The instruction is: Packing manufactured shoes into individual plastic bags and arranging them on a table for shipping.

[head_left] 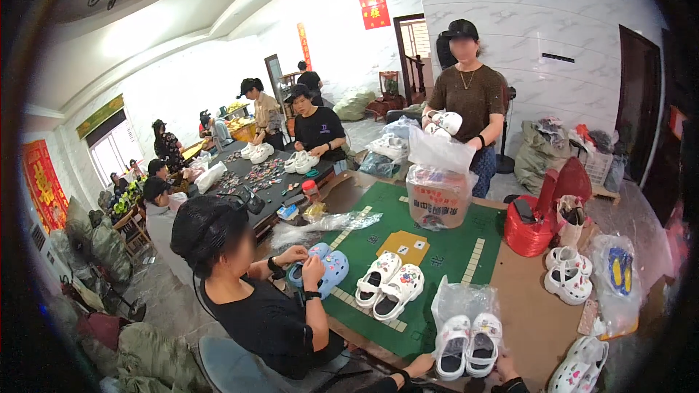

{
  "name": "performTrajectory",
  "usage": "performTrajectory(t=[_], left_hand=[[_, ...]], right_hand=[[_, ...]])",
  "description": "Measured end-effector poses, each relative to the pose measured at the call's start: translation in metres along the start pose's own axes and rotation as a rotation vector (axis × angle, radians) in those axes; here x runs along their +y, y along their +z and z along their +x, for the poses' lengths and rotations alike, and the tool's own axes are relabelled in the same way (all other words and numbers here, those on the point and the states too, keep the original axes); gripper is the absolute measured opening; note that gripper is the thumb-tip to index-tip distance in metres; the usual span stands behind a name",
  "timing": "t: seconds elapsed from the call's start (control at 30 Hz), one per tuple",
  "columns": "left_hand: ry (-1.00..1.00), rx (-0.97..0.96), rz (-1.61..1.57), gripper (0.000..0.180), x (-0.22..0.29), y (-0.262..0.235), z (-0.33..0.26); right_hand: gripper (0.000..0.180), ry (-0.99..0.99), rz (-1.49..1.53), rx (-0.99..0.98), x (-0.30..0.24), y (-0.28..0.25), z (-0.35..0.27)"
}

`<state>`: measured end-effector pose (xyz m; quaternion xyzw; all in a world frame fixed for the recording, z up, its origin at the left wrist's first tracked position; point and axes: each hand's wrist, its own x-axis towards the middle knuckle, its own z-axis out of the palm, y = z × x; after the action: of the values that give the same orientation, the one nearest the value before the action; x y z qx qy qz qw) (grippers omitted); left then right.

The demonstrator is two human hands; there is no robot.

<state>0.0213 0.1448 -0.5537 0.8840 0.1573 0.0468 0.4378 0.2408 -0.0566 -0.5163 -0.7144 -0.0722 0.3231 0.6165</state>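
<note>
Left hand [419, 366] and right hand [505, 366] sit apart beside the charm-studded white clogs [482, 332] — grip unclear; probably light, springy foam — best held by the heels.

On my feed I have a pair of white clogs [483, 332] side by side at the table's [535, 320] near edge, soles down, toes pointing away, colourful charms on the uppers, insoles dark. A clear plastic bag [466, 294] lies crumpled beyond the toes; I can't tell whether they reach inside.
</note>
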Motion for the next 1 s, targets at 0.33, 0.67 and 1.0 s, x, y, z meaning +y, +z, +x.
performTrajectory(t=[0.33,0.67,1.0], left_hand=[[-0.31,0.229,-0.534,0.03,0.072,-0.116,0.012],[-0.467,-0.058,-0.969,0.031,0.119,-0.175,-0.009],[0.505,0.251,-0.324,0.028,0.203,-0.235,-0.042]], right_hand=[[0.025,-0.186,-0.231,-0.021,-0.13,0.026,-0.039],[0.021,-0.062,0.162,-0.131,-0.204,0.019,-0.072],[0.019,-0.214,0.401,-0.117,-0.271,0.011,-0.117]])
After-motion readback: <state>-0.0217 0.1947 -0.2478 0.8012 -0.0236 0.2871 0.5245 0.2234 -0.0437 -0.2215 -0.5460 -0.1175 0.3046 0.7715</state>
